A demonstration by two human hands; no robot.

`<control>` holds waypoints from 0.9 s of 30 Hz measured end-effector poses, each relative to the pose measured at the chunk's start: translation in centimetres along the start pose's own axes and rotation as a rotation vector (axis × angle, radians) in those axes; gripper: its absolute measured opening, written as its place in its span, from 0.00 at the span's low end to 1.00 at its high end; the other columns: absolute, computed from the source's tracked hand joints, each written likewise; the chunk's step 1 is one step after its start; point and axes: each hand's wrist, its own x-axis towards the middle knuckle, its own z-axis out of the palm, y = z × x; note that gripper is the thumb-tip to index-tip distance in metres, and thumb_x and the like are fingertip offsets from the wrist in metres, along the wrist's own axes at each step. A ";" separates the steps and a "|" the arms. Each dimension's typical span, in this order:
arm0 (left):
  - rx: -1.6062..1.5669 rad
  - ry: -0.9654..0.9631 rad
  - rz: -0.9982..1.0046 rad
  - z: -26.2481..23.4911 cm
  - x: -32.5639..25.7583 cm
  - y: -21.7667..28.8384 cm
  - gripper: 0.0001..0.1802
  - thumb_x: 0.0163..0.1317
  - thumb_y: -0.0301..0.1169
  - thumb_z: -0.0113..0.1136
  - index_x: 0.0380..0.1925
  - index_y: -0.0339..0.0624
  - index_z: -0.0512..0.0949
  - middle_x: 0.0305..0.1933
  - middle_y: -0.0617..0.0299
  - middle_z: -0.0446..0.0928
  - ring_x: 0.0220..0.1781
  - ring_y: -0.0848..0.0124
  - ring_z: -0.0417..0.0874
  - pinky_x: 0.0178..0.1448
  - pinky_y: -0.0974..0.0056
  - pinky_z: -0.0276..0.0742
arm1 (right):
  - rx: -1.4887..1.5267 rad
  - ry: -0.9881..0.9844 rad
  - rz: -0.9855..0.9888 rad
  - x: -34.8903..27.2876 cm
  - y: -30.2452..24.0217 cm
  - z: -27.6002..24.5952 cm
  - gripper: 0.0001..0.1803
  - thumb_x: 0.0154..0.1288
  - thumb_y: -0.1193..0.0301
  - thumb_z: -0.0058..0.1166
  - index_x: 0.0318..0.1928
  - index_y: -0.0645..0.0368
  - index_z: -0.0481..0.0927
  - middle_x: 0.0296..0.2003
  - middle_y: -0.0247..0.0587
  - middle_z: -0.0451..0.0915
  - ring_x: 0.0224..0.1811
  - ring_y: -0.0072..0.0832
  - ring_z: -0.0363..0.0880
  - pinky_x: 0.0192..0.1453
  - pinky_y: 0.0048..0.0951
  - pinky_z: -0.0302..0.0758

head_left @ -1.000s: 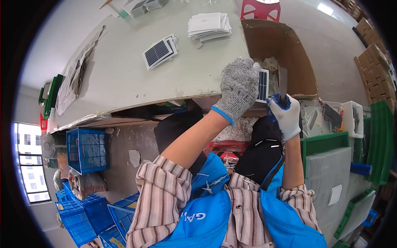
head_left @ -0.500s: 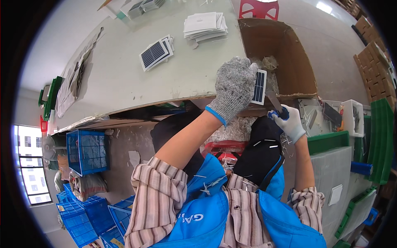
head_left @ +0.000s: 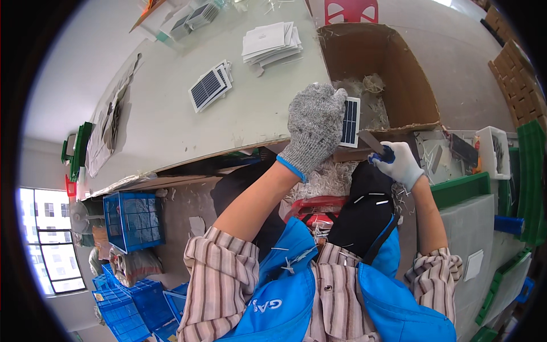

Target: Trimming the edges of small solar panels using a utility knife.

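Observation:
My left hand (head_left: pixel 318 121), in a grey knitted glove, grips a small solar panel (head_left: pixel 350 122) with dark cells and a white border. It holds the panel upright past the table's corner, near the open cardboard box. In a white and blue glove, my right hand (head_left: pixel 398 164) is closed round a knife (head_left: pixel 371 142). The flat grey blade points up and left, its tip close to the panel's lower right edge; whether they touch I cannot tell. On the table lie a small pile of solar panels (head_left: pixel 209 87) and a stack of white cards (head_left: pixel 271 43).
The pale table (head_left: pixel 154 122) spreads ahead and left. Beside it, the cardboard box (head_left: pixel 411 94) holds white scraps and clear plastic. More scraps (head_left: pixel 325 178) lie below my hands. At right is a green-edged tray (head_left: pixel 462 191); a blue crate (head_left: pixel 134 221) stands at left.
The knife blade has swung from steep to more slanted, its tip now lower beside the panel. My left hand still holds the panel. The whole view has shifted slightly.

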 end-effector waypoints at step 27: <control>-0.038 0.131 -0.010 0.7 -0.2 0.3 0.14 0.51 0.30 0.57 0.40 0.42 0.77 0.39 0.54 0.76 0.45 0.55 0.76 0.50 0.51 0.72 | 0.894 0.409 -0.120 5.3 -1.1 9.0 0.06 0.57 0.76 0.54 0.33 0.65 0.80 0.25 0.29 0.80 0.26 0.13 0.75 0.31 0.18 0.72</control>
